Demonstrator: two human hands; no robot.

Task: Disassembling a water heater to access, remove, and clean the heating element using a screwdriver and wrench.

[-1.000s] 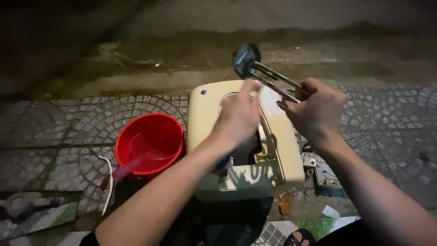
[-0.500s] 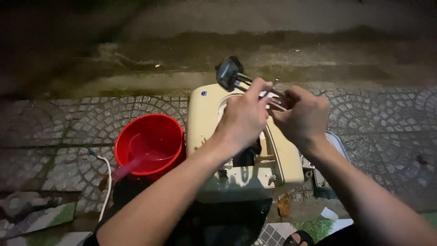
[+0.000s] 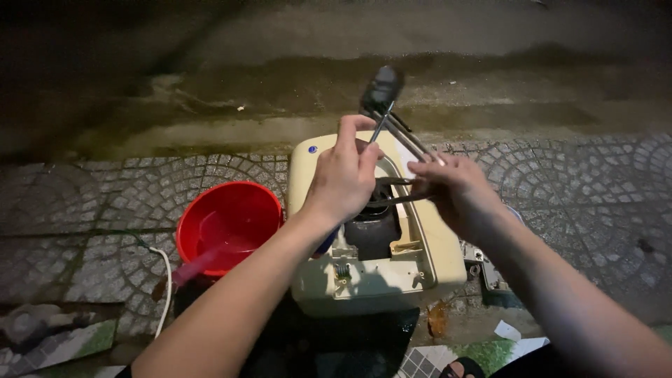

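Above the casing: both hands are holding a metal heating element [image 3: 392, 119] (dark head up).
Left hand [image 3: 344, 175]: clamping one rod.
Right hand [image 3: 448, 189]: gripping its lower rods.
Cream casing [image 3: 427, 245]: lying below.
Red bucket [image 3: 224, 224]: sitting beside it.

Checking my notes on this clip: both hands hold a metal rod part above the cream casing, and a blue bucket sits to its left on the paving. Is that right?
Not quite: the bucket is red, not blue, as the head view shows. The rest stands: the left hand and right hand both hold the metal rod part above the cream casing, with the bucket to its left on the paving.
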